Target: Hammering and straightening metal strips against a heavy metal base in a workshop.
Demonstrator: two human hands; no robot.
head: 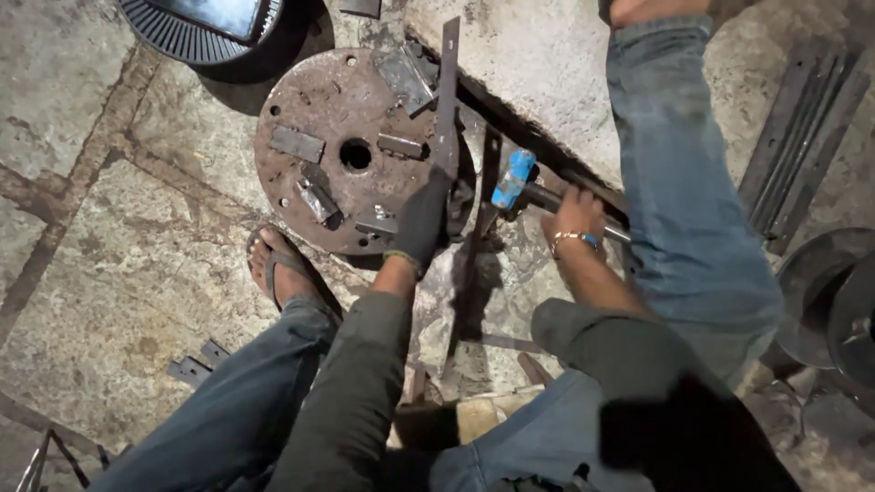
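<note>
My left hand (422, 221), in a dark glove, grips a long flat steel bar (447, 91) that stands upright across the right edge of a rusty round steel plate (310, 105). My right hand (576, 214), bare with a bracelet at the wrist, is closed around the handle of a hammer with a blue head (513, 179). The hammer head hangs just right of the bar, a little above the floor. Several small flat metal pieces (296, 143) lie on the round plate around its centre hole (355, 154).
My sandalled left foot (284, 267) rests on the cracked concrete floor beside the plate. A dark ribbed round object (164, 32) sits at the top left. Angle-iron strips (802, 128) lie at the right, round dark discs (820, 292) at the far right, small brackets (196, 363) at the lower left.
</note>
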